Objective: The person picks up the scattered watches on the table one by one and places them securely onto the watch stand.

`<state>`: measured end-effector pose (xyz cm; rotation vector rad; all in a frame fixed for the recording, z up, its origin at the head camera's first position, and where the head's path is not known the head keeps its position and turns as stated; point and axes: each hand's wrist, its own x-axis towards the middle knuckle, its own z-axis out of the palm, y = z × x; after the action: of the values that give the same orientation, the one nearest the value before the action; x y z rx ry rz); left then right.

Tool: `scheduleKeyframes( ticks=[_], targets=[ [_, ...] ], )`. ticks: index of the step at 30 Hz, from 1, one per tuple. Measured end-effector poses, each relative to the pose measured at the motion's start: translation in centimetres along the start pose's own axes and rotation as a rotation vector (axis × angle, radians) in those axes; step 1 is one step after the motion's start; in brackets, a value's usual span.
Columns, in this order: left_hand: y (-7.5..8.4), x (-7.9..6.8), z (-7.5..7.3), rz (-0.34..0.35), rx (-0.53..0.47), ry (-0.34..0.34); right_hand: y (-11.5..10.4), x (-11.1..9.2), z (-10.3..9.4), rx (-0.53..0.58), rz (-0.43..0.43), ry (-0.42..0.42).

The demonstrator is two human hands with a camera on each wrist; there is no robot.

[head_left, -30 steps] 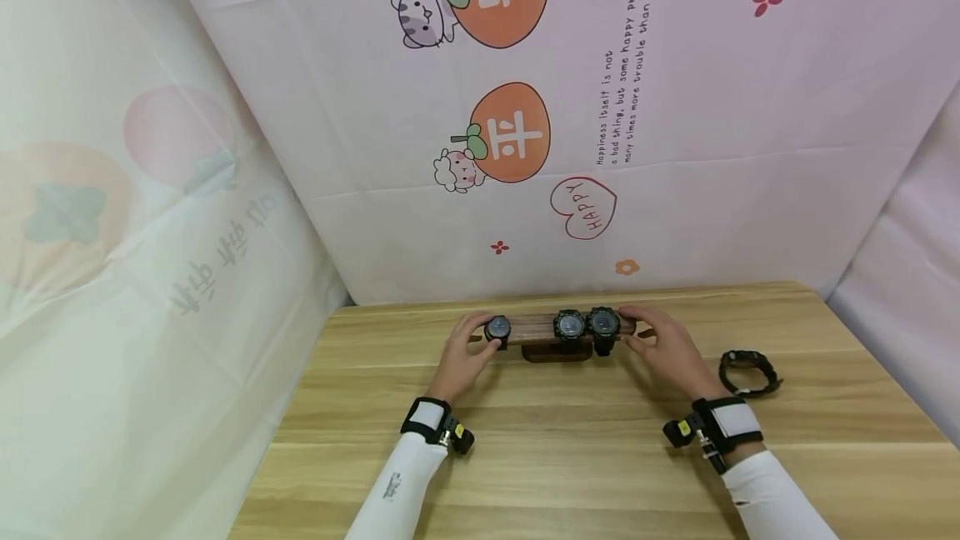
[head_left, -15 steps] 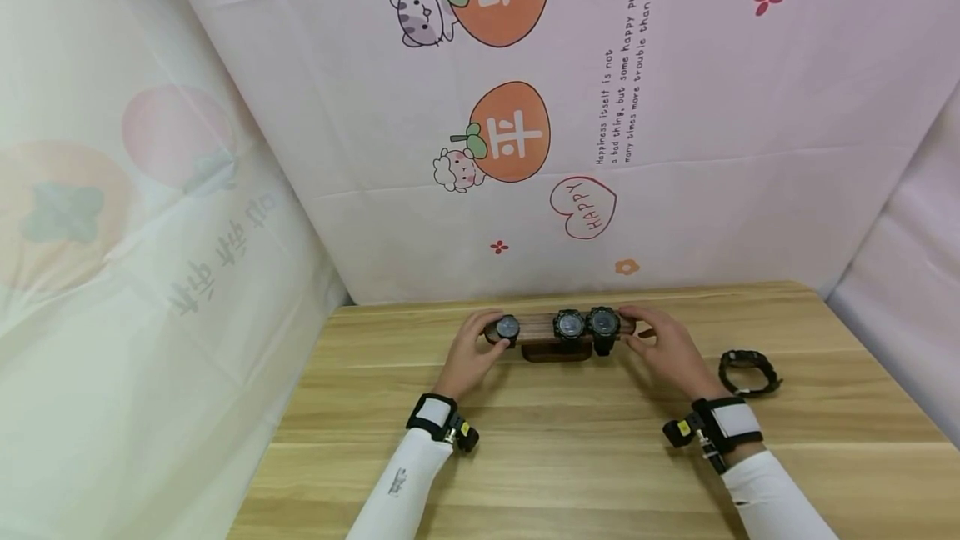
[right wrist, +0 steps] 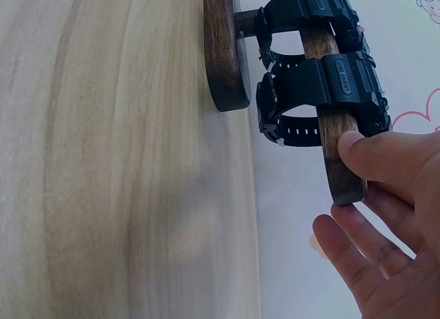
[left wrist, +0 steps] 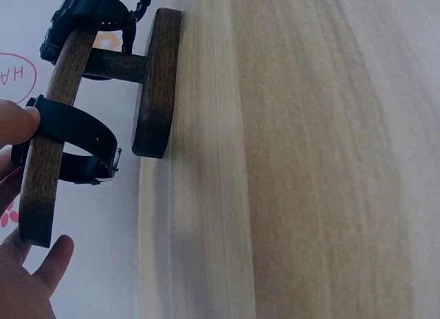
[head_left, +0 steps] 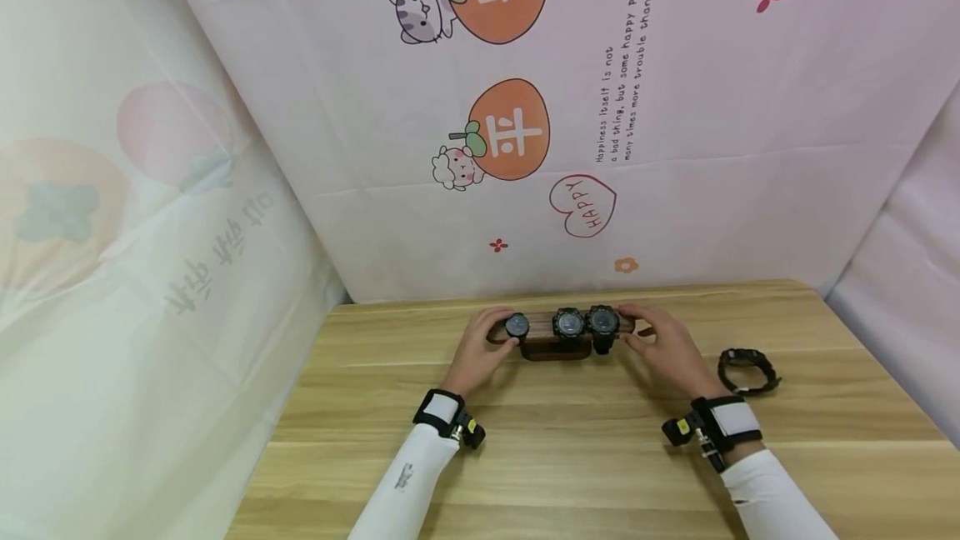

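Observation:
A dark wooden watch stand [head_left: 542, 323] is on the table, its crossbar raised over a flat base [left wrist: 158, 85]. My left hand [head_left: 477, 355] pinches a small black watch [head_left: 517, 325] that is looped around the bar's left part; in the left wrist view its strap [left wrist: 86, 130] hangs below the wood. At the other end, my right hand [head_left: 667, 354] grips the bar tip [right wrist: 344, 185], thumb on the near side and fingers behind. Two bulkier black watches [head_left: 569, 322] sit side by side on the bar near that hand, straps [right wrist: 300, 130] buckled beneath.
A black watch [head_left: 749, 371] lies on its side on the wooden table [head_left: 570, 457], right of my right hand. Printed white cloth [head_left: 690, 215] hangs along the table's back edge. More cloth [head_left: 150, 373] lines the left side. Each wrist wears a strapped camera [head_left: 678, 432].
My left hand has slid the small watch rightward along the bar, away from the left end. The right hand keeps its grip, and the other two watches stay in place.

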<state>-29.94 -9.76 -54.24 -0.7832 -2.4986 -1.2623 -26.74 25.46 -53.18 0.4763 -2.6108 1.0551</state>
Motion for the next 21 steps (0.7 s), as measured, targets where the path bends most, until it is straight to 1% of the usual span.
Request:
scheduleKeyframes(
  ticks=[9, 16, 21],
  targets=[
    [-0.13, 0.42, 0.51, -0.017, 0.042, -0.004, 0.06, 0.11, 0.00, 0.005, 0.010, -0.010],
    [0.08, 0.69, 0.80, 0.008, 0.035, -0.008, 0.07, 0.06, 0.11, -0.020, -0.020, 0.012],
    [0.20, 0.80, 1.03, 0.011, 0.043, -0.005, 0.07, 0.01, 0.12, -0.016, -0.017, 0.013]
  ],
)
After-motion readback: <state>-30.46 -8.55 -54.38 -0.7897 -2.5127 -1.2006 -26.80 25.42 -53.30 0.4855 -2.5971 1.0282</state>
